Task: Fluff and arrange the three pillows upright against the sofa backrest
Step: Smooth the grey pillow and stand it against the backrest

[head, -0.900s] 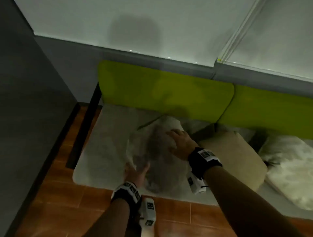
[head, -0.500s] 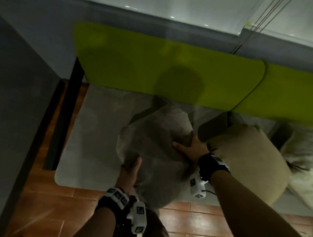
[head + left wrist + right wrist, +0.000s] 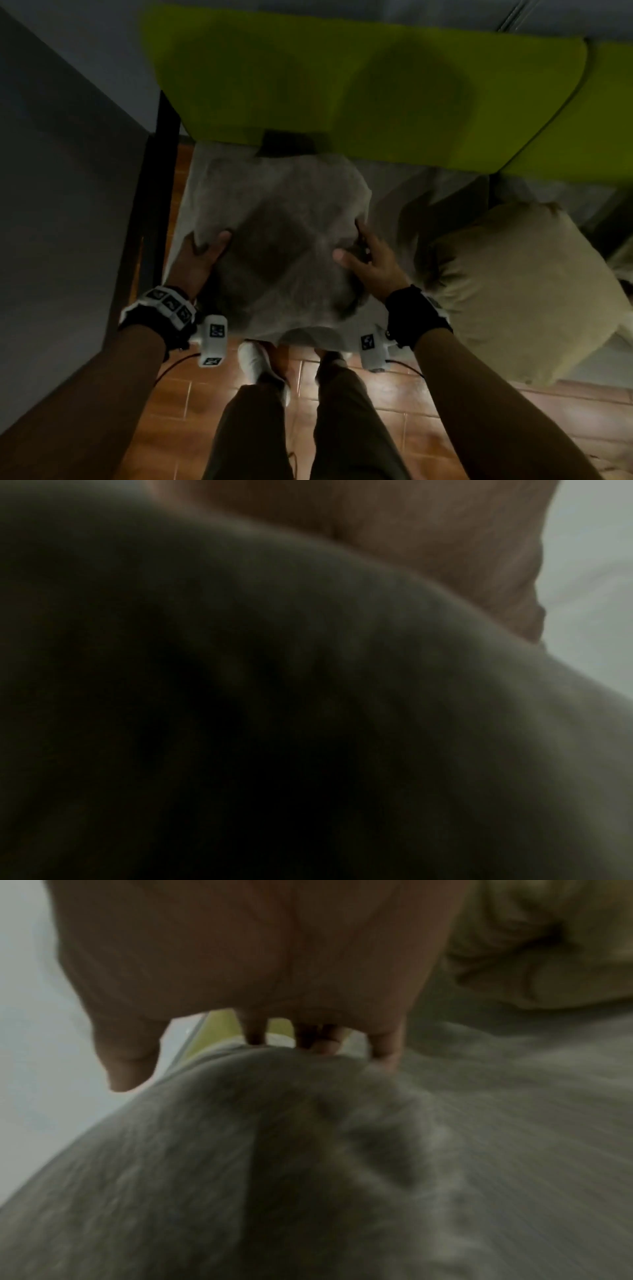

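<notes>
I hold a grey mottled pillow [image 3: 281, 240] in front of me over the front of the sofa seat [image 3: 428, 192]. My left hand [image 3: 202, 253] grips its left edge, thumb on top and fingers underneath. My right hand [image 3: 366, 253] grips its right side with the fingers dug into the fabric. The right wrist view shows my right hand [image 3: 253, 1031] curled over the grey pillow [image 3: 274, 1150]. Dark pillow fabric [image 3: 308, 723] and a bit of palm fill the left wrist view. A beige pillow [image 3: 513, 291] lies flat on the seat to the right. The green backrest [image 3: 342, 85] stands behind.
A dark wall or cabinet [image 3: 68, 205] and a black frame post [image 3: 161, 171] bound the sofa's left end. Wooden floor tiles [image 3: 394, 394] and my legs and feet are below the pillow. A pale sliver at the far right edge may be another pillow.
The grey pillow has come up off the seat toward me. My left hand slid to its left edge and my right hand went from its top to its right side. The view tipped downward.
</notes>
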Available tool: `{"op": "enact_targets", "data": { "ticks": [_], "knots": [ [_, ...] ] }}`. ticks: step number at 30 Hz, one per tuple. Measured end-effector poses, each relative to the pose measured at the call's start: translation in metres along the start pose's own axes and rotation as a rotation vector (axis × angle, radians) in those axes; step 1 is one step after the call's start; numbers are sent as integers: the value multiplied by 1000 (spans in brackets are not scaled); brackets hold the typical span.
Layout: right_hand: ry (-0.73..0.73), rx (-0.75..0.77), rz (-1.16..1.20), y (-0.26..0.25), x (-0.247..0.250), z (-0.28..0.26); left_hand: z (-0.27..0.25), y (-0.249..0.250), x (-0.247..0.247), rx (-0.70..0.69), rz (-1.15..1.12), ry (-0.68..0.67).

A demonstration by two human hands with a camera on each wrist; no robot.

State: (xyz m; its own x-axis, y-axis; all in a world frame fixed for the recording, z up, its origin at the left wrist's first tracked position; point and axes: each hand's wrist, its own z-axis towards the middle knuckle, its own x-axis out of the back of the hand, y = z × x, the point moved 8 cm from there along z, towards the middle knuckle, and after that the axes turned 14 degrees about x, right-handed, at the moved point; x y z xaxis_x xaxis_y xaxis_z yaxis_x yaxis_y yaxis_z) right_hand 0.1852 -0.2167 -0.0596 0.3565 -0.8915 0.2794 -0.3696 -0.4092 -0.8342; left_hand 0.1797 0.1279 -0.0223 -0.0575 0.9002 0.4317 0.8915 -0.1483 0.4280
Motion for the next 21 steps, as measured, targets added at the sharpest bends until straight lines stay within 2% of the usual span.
{"op": "enact_targets", "data": {
  "ticks": [2, 4, 6, 8, 10, 13, 15, 18, 21],
  "knots": [
    [3, -22, 22, 6, -17, -19, 4, -2, 11, -44, 57, 5],
    [-5, -77, 85, 19, -39, -35, 8, -11, 14, -25, 167, 2],
    [9, -154, 133, 34, -59, -40, 17, -26, 7, -6, 246, -74],
    [57, -193, 65, 41, -69, -38, 28, -37, 10, -23, 327, -85],
    [137, -214, 17, 39, -74, -35, 40, -43, 21, -18, 290, -78],
    [214, -299, 177, 35, -95, -35, 51, -58, 35, 79, 262, -119],
    [249, -318, 218, 27, -112, -37, 54, -61, 46, 73, 200, -176],
    [378, -222, 361, 16, -124, -50, 70, -70, 65, 53, -4, -200],
    [548, -145, 386, 29, -122, -78, 74, -82, 80, 75, -118, -143]
  ]
}}
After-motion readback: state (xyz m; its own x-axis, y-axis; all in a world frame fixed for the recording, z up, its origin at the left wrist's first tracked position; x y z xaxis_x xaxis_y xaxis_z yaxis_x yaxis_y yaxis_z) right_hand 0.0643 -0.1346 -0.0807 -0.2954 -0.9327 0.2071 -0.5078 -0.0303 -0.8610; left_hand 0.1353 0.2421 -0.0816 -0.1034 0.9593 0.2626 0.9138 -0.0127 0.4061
